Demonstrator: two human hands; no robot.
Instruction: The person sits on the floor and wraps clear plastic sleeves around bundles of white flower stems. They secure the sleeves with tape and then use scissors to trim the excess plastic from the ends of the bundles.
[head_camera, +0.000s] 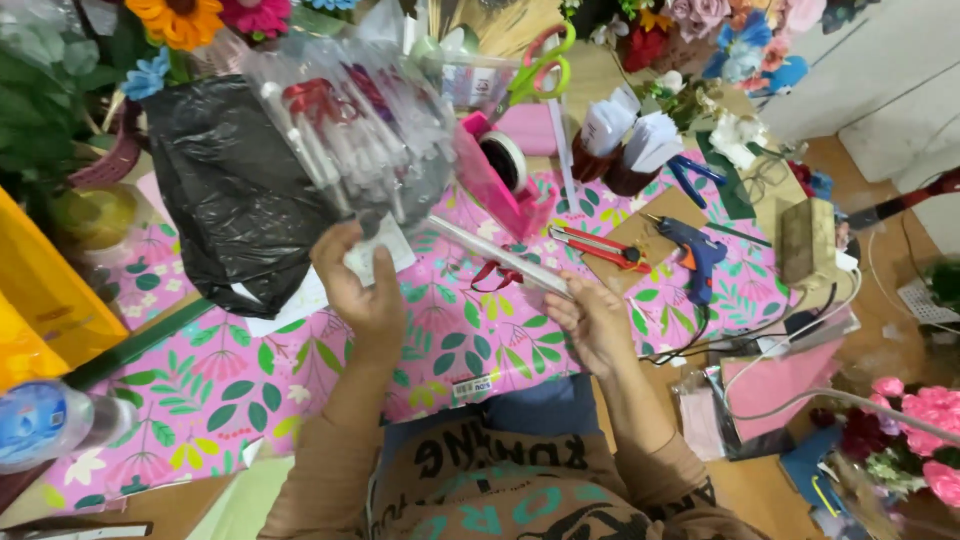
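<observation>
Closest up is the person's brown printed top (500, 490), then that big floral pink table cover (250, 380). Black plastic bag (235, 195) slumps on it. Left hand (358, 285) is wrapped tight around a clear packet of white sticks (350, 130), held up. Right hand (592, 318) pinches one single white stick (500, 258) just beside it. Blue glue gun (695, 255) sits off right.

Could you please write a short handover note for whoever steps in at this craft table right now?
Left hand: raised, gripping a clear plastic bundle of white sticks by its lower end.
Right hand: holding one white stick by its near end, angled across the floral-covered table.
Nearby: red pliers, blue glue gun, pink tape dispenser, black plastic bag.
Done: one stick is out of the bundle.
Left: the other sticks remain bundled.
</observation>
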